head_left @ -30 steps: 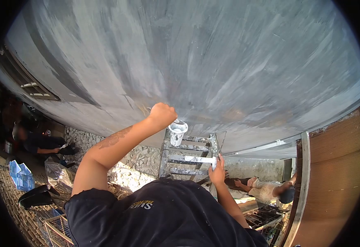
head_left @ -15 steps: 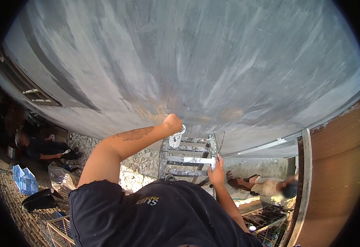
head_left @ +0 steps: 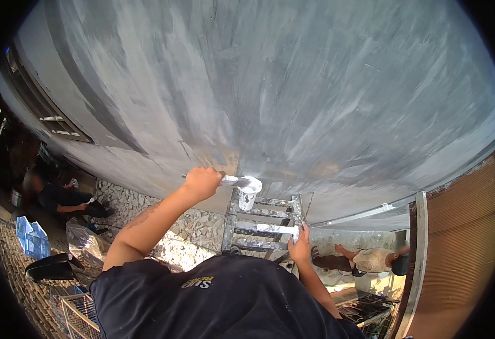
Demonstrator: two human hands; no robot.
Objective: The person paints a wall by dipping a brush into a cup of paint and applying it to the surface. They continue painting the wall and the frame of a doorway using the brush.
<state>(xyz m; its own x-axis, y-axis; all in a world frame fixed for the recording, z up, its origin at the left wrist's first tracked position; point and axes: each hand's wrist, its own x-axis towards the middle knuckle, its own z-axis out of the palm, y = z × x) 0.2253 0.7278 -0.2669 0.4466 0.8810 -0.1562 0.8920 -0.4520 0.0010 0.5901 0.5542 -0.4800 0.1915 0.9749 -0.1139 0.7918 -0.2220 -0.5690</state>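
Observation:
My left hand (head_left: 204, 183) is closed around a paintbrush (head_left: 233, 180), held almost level in front of the wall. The brush's tip reaches the mouth of a white paint pail (head_left: 248, 200), whose sides carry dark smears. That pail is at the top of a paint-spattered ladder (head_left: 229, 226). Lower and to the right, my right hand (head_left: 300, 247) grips the ladder's right side rail beside a white-coated rung. Its fingers wrap the rail, partly hidden.
A grey, streakily painted wall (head_left: 292, 96) rises ahead. Co-workers sit at the far left (head_left: 61, 198) and at the right (head_left: 372, 260). White stones (head_left: 128, 198) cover the ground. Blue containers (head_left: 32, 237) lie at left; a brown corrugated panel (head_left: 456, 243) stands at right.
My left hand has moved left and down from near the wall above the pail. The brush now shows clearly, its tip at the pail's mouth. My right hand stays at the ladder.

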